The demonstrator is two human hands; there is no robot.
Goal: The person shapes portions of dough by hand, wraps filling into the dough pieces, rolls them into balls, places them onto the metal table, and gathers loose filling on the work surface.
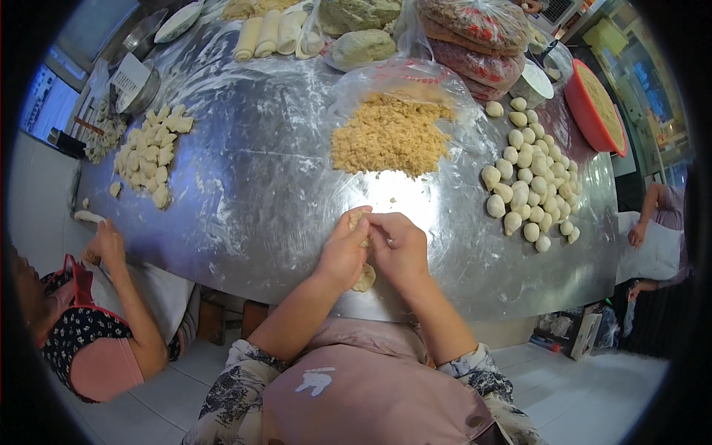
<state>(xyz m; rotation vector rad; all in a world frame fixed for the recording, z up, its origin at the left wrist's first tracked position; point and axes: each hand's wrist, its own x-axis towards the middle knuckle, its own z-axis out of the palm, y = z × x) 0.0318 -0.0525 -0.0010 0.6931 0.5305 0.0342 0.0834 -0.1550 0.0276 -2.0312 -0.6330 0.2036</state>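
My left hand (344, 253) cups a small piece of dough (356, 218) above the steel table, mostly hidden by the fingers. Against its right side, my right hand (401, 247) has thumb and fingertips pinched at the dough's edge. Below and between my wrists, a flattened dough round (364, 279) lies near the table's front edge. Beyond my hands is a heap of crumbly yellow-brown filling (392, 136), spread on a clear plastic bag (464, 92).
Many round dough balls (537, 186) cover the table's right side. Cut dough pieces (147, 150) are heaped at left, near a person's hands (108, 245) working dough. Bagged fillings (473, 39) and dough rolls (267, 33) stand at the back. A red basin (573, 105) sits at right.
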